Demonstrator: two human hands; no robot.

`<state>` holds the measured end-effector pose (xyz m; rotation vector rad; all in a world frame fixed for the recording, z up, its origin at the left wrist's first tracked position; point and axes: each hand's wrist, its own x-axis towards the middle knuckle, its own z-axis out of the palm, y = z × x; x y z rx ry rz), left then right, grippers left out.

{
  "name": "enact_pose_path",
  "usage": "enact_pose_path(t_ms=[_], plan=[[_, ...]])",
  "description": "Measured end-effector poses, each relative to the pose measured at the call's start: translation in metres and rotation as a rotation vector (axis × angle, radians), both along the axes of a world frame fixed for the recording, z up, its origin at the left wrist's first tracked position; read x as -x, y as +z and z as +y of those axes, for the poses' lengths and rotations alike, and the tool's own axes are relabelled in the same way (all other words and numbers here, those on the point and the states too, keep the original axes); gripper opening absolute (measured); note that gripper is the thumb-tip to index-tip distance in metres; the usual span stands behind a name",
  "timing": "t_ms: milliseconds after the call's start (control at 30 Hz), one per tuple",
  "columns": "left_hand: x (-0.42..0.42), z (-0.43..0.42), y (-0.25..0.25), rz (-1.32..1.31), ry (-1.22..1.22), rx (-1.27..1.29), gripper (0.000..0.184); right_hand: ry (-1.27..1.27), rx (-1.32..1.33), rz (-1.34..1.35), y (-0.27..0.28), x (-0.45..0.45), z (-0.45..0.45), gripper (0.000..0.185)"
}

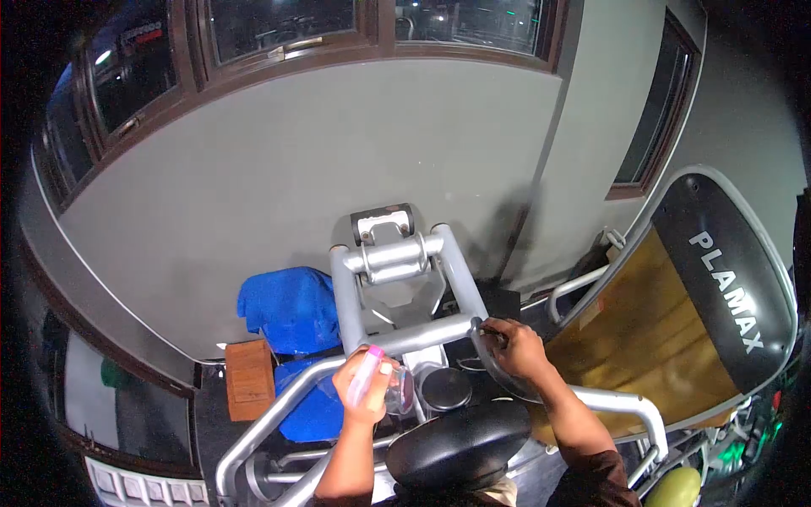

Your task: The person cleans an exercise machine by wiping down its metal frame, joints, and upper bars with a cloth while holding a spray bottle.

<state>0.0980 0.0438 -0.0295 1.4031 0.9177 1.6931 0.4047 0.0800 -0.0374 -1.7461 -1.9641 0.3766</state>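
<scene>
My left hand (361,390) is closed around a clear bottle (400,394) with a pink-and-white top (367,375), which looks like a spray bottle. It is in front of the silver tubular frame (422,335) of a gym machine. At the right end of the frame's crossbar, my right hand (517,348) has its fingers curled over something dark. A dark grey curved piece (498,365) shows just below that hand; I cannot tell whether it is held or belongs to the machine. Close to my body, between my forearms, is a black padded cushion (460,444).
A large board marked PLAMAX (718,287) leans at the right. Blue cloth (289,308) covers something left of the frame, beside a brown wooden block (250,380). Behind the machine rises a grey wall (338,144) with windows. Bent silver bars (621,400) stick out on both sides.
</scene>
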Motion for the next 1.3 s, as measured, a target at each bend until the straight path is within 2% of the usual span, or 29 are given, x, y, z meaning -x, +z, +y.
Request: enact_pose_path(t_ms=[233, 467, 533, 633, 800, 867, 1067, 1167, 1300], plan=[[0.000, -0.003, 0.007, -0.042, 0.015, 0.018, 0.023, -0.101, -0.016, -0.034, 0.016, 0.022, 0.037, 0.033], [0.000, -0.004, 0.004, -0.036, -0.001, 0.010, 0.018, -0.110, -0.043, -0.041, 0.006, 0.032, 0.127, 0.027], [-0.002, -0.007, 0.012, -0.096, 0.004, 0.048, 0.015, -0.120, -0.049, -0.027, 0.011, 0.036, 0.151, 0.027], [0.000, -0.005, 0.008, -0.033, 0.033, 0.000, 0.010, -0.168, 0.030, -0.022, 0.024, 0.044, 0.185, 0.030], [-0.003, -0.005, -0.001, -0.010, 0.001, 0.020, 0.008, -0.180, -0.002, -0.039, 0.019, 0.053, 0.238, 0.036], [-0.004, -0.005, -0.002, 0.005, 0.002, -0.010, 0.008, -0.200, 0.022, -0.008, 0.033, 0.061, 0.237, 0.036], [-0.003, -0.004, -0.001, 0.001, 0.006, 0.006, 0.012, -0.157, 0.045, -0.016, 0.029, 0.051, 0.222, 0.035], [-0.004, -0.002, -0.003, -0.074, -0.012, 0.009, 0.016, -0.110, -0.002, -0.080, 0.018, 0.041, 0.197, 0.034], [-0.003, -0.005, 0.003, -0.119, -0.009, 0.081, 0.025, -0.033, 0.028, -0.007, 0.020, 0.030, 0.138, 0.029]])
